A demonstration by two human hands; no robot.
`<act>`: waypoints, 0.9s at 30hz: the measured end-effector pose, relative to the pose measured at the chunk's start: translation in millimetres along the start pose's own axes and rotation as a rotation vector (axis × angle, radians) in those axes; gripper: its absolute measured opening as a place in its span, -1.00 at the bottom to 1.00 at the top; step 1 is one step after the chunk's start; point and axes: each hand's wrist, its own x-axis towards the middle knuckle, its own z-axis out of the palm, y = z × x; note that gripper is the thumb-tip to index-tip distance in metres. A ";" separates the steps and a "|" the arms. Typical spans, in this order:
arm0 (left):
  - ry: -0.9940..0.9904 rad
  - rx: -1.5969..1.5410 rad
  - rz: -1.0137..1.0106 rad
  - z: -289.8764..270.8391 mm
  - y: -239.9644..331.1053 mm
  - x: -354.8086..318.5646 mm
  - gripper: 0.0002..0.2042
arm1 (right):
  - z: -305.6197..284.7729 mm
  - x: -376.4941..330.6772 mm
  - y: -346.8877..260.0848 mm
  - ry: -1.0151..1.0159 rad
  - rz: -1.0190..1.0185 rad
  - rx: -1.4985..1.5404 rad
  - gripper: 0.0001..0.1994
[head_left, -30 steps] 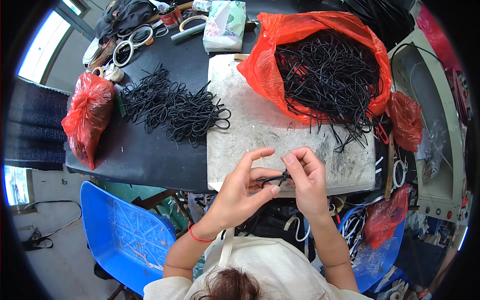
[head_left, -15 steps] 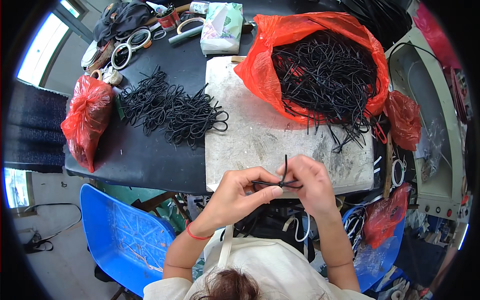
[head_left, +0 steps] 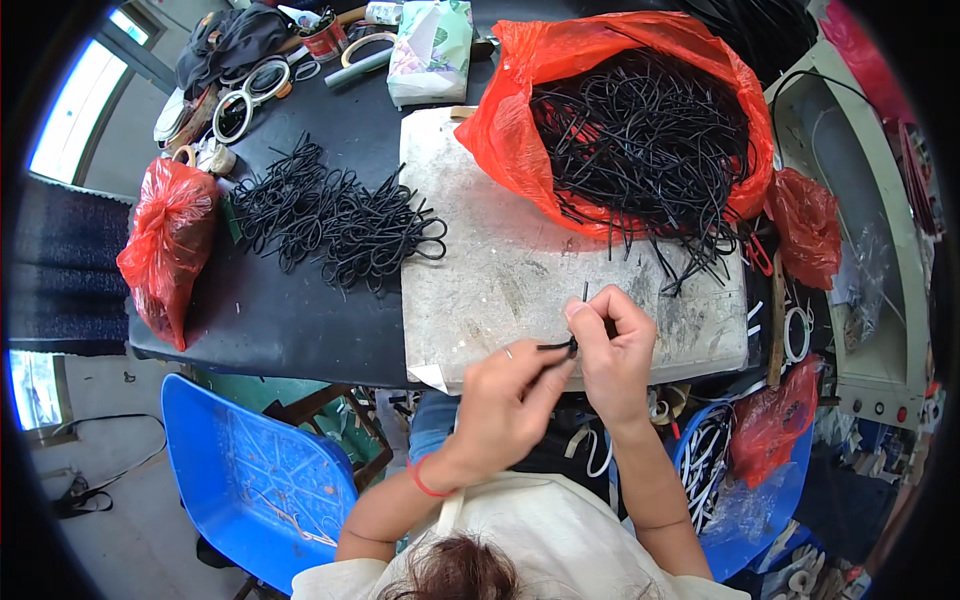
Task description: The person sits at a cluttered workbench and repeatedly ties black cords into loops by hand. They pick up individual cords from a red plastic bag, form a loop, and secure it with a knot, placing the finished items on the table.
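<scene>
A dark tabletop (head_left: 290,320) carries a worn grey rectangular work board (head_left: 500,280), and on the board's far right sits a wide red plastic bag (head_left: 520,130) spilling loose black rubbery cord lengths (head_left: 650,140). To the left of the board lies a heap of black cords already bent into loops (head_left: 330,215), and beyond it, at the tabletop's left edge, a smaller knotted red plastic bag (head_left: 165,245).

At the board's near edge both hands meet over one short black cord piece (head_left: 562,345). The left hand (head_left: 505,405) pinches its lower end between thumb and fingers; the right hand (head_left: 615,355) is closed around the upper part, with one thin end (head_left: 585,291) sticking up above the knuckles.

The cord looks light, thin and springy: it bends readily but seems likely to spring back, so a firm fingertip pinch close to the bend, as here, would control it best. It appears matte rather than slippery, and not fragile.
</scene>
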 end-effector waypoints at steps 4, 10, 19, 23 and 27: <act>-0.027 -0.133 -0.133 -1.3 -3.1 1.1 -0.91 | 0.9 2.3 1.5 -0.005 0.069 0.059 -0.76; -0.046 -0.500 -0.316 -11.8 -14.3 6.3 -0.83 | -17.0 3.6 -11.5 -0.258 0.262 0.276 -0.90; 0.099 -0.482 -0.276 -2.8 -12.5 2.5 -0.82 | -8.5 -13.1 -15.9 -0.251 0.175 0.234 -0.91; 0.086 -0.635 -0.379 -2.6 -5.6 5.0 -0.82 | -9.2 -17.4 -9.3 -0.256 0.085 0.180 -0.90; 0.027 -0.683 -0.475 -5.7 -7.4 8.2 -0.81 | -8.8 -18.6 -6.5 -0.250 0.037 0.116 -0.90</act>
